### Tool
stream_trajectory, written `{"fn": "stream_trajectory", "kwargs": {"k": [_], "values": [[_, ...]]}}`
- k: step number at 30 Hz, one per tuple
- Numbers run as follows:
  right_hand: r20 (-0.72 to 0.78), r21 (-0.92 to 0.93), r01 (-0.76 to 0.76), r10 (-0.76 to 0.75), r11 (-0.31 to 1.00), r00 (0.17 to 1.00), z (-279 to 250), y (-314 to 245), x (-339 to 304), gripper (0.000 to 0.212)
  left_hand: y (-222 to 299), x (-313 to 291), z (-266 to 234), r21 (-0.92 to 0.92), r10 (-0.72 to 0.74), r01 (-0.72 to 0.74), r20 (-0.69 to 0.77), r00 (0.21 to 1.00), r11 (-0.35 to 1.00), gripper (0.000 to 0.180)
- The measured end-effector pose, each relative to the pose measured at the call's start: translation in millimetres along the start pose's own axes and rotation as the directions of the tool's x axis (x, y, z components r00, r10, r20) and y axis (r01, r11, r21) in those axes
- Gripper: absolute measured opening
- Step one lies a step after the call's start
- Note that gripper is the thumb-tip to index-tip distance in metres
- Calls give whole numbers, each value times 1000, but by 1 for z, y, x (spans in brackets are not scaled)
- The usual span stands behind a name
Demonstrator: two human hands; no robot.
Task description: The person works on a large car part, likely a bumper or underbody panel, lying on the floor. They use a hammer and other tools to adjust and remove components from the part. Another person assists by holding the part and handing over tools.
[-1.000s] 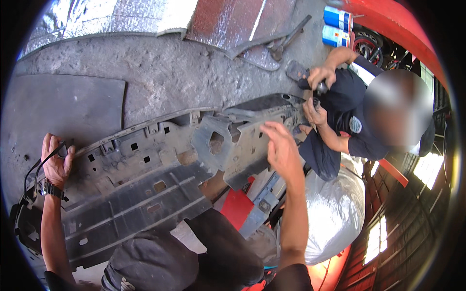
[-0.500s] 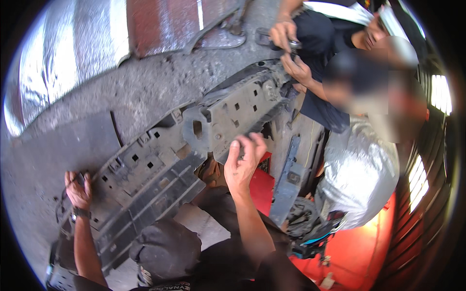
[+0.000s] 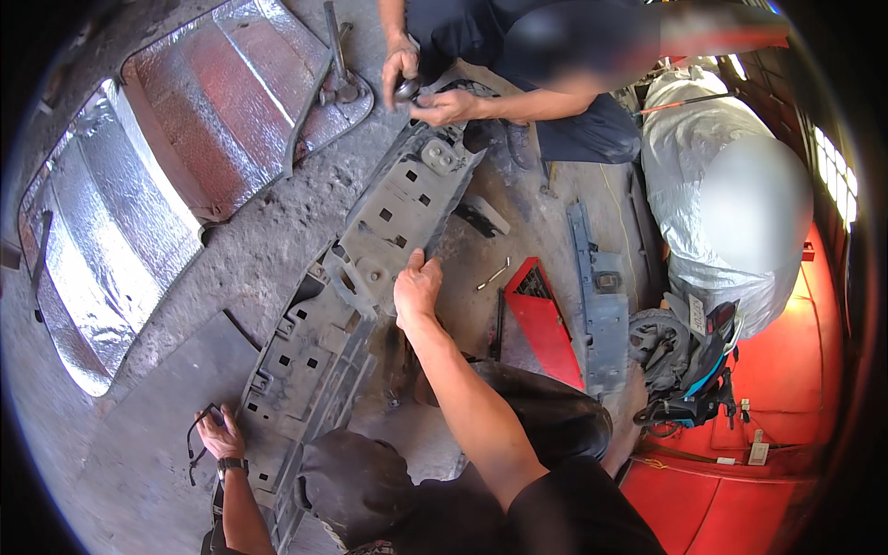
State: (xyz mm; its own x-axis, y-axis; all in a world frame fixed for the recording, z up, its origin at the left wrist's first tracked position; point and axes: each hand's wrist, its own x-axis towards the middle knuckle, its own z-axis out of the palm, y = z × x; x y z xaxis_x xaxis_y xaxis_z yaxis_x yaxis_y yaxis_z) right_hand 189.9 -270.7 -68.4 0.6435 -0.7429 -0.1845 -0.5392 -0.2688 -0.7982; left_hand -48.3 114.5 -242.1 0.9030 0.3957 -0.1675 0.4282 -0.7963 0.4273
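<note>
A long grey metal car-body panel [image 3: 347,305] with square holes runs diagonally between my hands. My right hand [image 3: 418,289] is closed over its right edge, near the middle bracket, with the fingers curled. At the panel's lower left, my left hand [image 3: 220,437] pinches a thin black looped frame that looks like a pair of glasses [image 3: 194,442]. A dark flat sheet [image 3: 166,407] lies under that hand. Beyond the panel's far end, another person's hands [image 3: 430,97] hold a small round dark tool [image 3: 407,90].
A foil-lined car hood [image 3: 185,139] lies at upper left, with a hammer-like tool [image 3: 342,79] on its edge. To the right are a wrench [image 3: 493,274], a red triangular part [image 3: 546,324], a grey metal strip [image 3: 597,296], a motorcycle [image 3: 698,370] and a silver-covered object [image 3: 694,166].
My right hand has come down from above the panel onto its edge. My left hand stays at the lower left with the black frame. The view has turned, showing more of the hood and floor.
</note>
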Motion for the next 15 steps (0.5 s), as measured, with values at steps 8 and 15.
{"fn": "stream_trajectory", "kwargs": {"k": [8,15], "values": [[5,-64,-54,55,996,998,0,-11,-6,54,25,6,-22,-80,-62,67,66,996,995,44],[52,5,-221,221,975,974,-3,-8,1,56,6,2,-3,-58,-26,25,-21,999,998,42]]}}
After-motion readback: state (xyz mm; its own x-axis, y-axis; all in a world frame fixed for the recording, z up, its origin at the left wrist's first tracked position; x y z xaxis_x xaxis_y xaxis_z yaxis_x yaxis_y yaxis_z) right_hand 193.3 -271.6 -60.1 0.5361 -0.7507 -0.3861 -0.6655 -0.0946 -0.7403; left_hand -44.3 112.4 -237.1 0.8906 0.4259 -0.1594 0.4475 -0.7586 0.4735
